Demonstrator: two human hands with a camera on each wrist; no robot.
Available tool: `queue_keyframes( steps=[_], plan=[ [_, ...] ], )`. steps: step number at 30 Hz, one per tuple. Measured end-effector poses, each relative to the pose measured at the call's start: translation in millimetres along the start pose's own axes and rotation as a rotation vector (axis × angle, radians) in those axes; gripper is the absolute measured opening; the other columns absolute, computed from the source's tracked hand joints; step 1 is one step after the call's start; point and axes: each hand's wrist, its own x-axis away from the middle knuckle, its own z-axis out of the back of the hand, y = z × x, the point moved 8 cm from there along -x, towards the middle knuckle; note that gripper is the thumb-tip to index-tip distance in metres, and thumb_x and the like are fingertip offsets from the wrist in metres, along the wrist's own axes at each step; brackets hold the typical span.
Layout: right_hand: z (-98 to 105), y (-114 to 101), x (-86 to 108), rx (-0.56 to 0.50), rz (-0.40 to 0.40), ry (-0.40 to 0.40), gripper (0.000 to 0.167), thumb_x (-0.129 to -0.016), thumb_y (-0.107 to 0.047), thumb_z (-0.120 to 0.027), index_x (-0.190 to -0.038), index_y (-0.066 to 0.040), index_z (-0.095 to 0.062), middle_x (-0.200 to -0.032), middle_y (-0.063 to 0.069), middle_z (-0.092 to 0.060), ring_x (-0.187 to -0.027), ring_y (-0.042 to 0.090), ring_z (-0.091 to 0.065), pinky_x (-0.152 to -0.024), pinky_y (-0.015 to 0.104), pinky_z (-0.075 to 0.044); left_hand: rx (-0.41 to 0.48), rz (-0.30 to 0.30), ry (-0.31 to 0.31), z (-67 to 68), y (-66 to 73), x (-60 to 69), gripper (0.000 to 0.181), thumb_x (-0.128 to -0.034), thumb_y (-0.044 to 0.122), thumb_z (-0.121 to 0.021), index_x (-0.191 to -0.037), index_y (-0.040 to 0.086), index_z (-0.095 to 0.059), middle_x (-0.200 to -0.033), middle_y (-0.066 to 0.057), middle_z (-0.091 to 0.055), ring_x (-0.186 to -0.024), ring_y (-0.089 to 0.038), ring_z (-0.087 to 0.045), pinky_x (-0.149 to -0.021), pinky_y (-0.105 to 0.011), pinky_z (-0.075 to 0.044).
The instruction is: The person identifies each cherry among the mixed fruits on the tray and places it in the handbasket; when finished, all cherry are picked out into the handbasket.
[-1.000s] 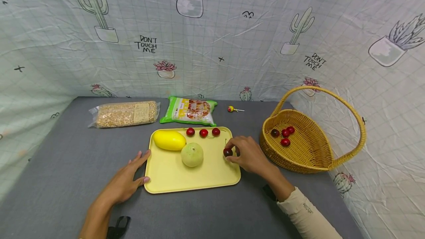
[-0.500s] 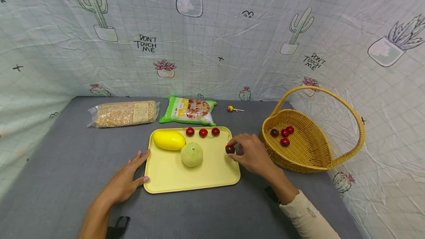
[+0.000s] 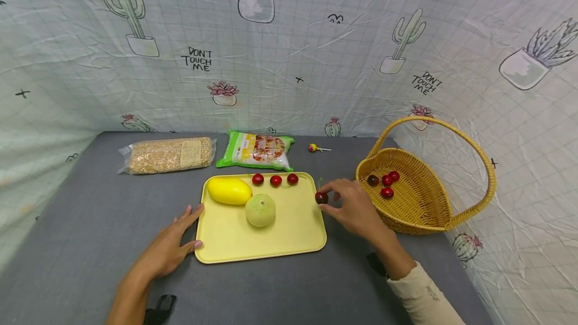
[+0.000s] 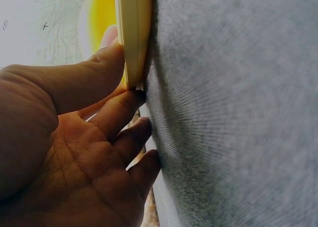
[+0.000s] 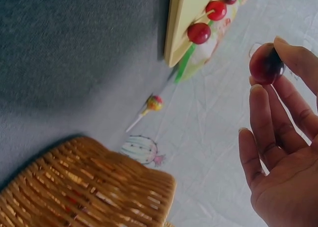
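A dark red cherry [image 3: 321, 198] is pinched between thumb and fingers of my right hand [image 3: 356, 209], above the right edge of the yellow tray [image 3: 289, 234]. In the right wrist view the same cherry [image 5: 267, 64] hangs off the fingertips, away from any surface. My left hand [image 3: 167, 245] rests at the tray's left edge, its fingers fairly straight and touching the rim; the left wrist view has the thumb against the tray wall [image 4: 133, 33]. On the tray lie a yellow oblong fruit [image 3: 229, 190], a round pale green fruit [image 3: 260, 210] and three cherries [image 3: 276, 181] along the back.
A wicker basket [image 3: 420, 189] with a tall handle stands at the right, several cherries [image 3: 387, 192] inside. Behind the tray lie a bag of grain [image 3: 164, 157], a green-edged food packet [image 3: 257, 150] and a lollipop [image 3: 316, 148]. A printed cloth hangs behind the table.
My right hand has lifted the dark cherry from the tray's right part and carried it right and back, toward the basket. My left hand keeps its place at the rim.
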Motion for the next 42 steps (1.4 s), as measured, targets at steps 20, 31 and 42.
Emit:
queue_keyframes(
  steps=[20,31,42],
  plan=[
    [35.2,18.6,9.7,0.040,-0.049,0.036,0.035,-0.085,-0.018,-0.092,-0.118,-0.016,-0.081,-0.091,0.001,-0.074,-0.078,0.023,-0.062,-0.080,0.037,-0.045,-0.024,0.008,0.001,-1.1,-3.0,-2.1,0.091,-0.0944,0.021,-0.080,-0.170,0.012,-0.029,-0.170,-0.037,-0.022,-0.149,-0.070,-0.023,-0.117,-0.083,-0.024],
    [57.0,29.9,16.4,0.047,-0.054,0.055,0.036,-0.087,-0.016,-0.089,-0.121,-0.013,-0.079,-0.115,0.009,-0.079,-0.093,0.027,-0.071,-0.088,0.048,-0.053,0.017,-0.004,0.009,-0.2,0.2,-1.2,0.090,-0.0924,0.016,-0.081,-0.168,0.009,-0.032,-0.170,-0.036,-0.023,-0.154,-0.063,-0.024,-0.122,-0.079,-0.022],
    [73.1,42.0,25.0,0.079,-0.032,0.113,0.035,-0.083,-0.012,-0.091,-0.117,-0.010,-0.080,-0.107,0.008,-0.080,-0.083,0.022,-0.069,-0.074,0.040,-0.055,0.006,0.006,-0.004,-0.8,-0.4,-2.2,0.092,-0.0923,0.017,-0.081,-0.168,0.008,-0.031,-0.169,-0.037,-0.022,-0.153,-0.065,-0.022,-0.120,-0.081,-0.022]
  ],
)
